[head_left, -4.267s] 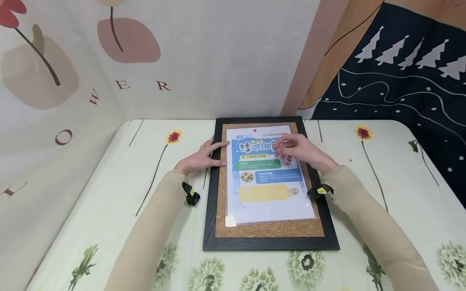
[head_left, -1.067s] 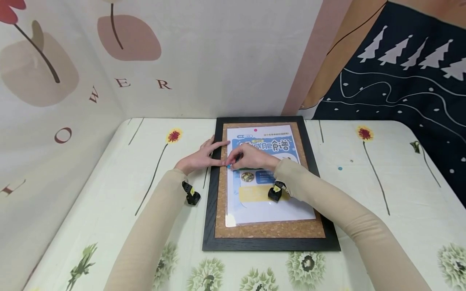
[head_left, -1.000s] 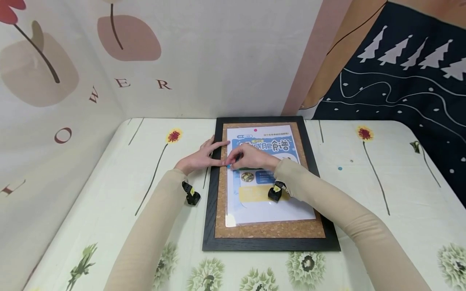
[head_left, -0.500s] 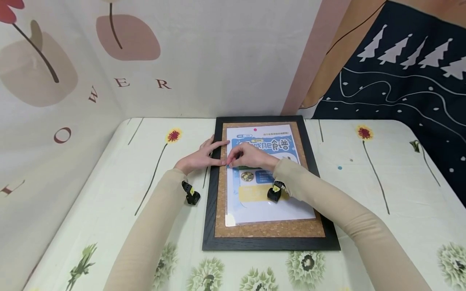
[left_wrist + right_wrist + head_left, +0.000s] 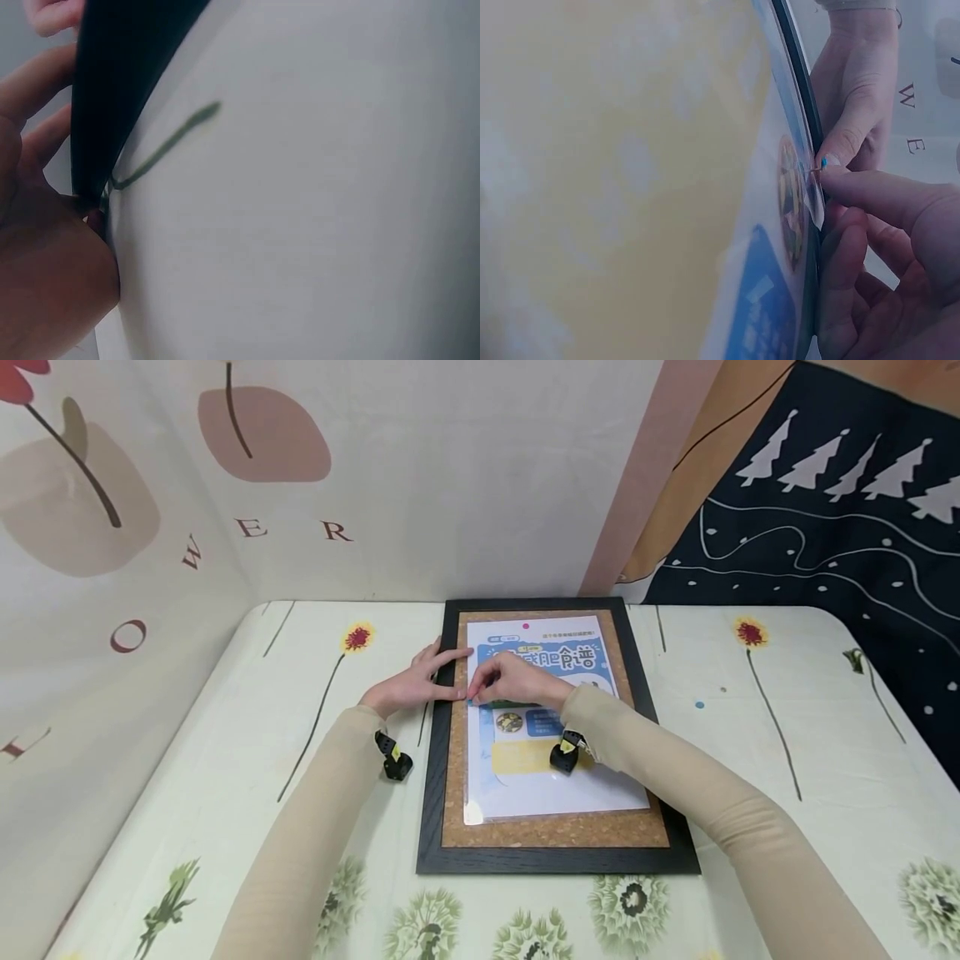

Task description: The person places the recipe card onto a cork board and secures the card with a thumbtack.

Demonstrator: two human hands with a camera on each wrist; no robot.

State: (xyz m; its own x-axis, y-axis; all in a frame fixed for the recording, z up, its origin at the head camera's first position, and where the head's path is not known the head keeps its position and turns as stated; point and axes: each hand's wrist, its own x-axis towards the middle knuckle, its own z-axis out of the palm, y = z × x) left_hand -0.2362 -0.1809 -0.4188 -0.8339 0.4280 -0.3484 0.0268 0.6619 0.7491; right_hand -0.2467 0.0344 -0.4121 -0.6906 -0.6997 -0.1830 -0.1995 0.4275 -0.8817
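A laminated poster [image 5: 558, 785] lies on a black-framed cork board [image 5: 555, 835]. My right hand [image 5: 517, 681] reaches over the poster to its left edge and pinches a small blue thumbtack [image 5: 824, 162] between thumb and forefinger. In the right wrist view the metal point of the tack shows at the plastic edge; I cannot tell how deep it sits. My left hand [image 5: 412, 685] rests across the left side of the frame, thumb and forefinger stretched onto the poster's edge, thumb tip beside the tack. Its other fingers lie at the frame's outer side, partly hidden.
A pink thumbtack [image 5: 526, 627] sits at the poster's top edge. On the flowered tablecloth [image 5: 757, 877], a blue dot [image 5: 700, 704] that looks like another tack lies right of the board. Fabric curtains [image 5: 465, 485] close off the back and left.
Since the earliest frame, my right hand has moved left across the poster to its left edge, bringing the blue tack there. Over the last second it has stayed nearly still, as has my left hand.
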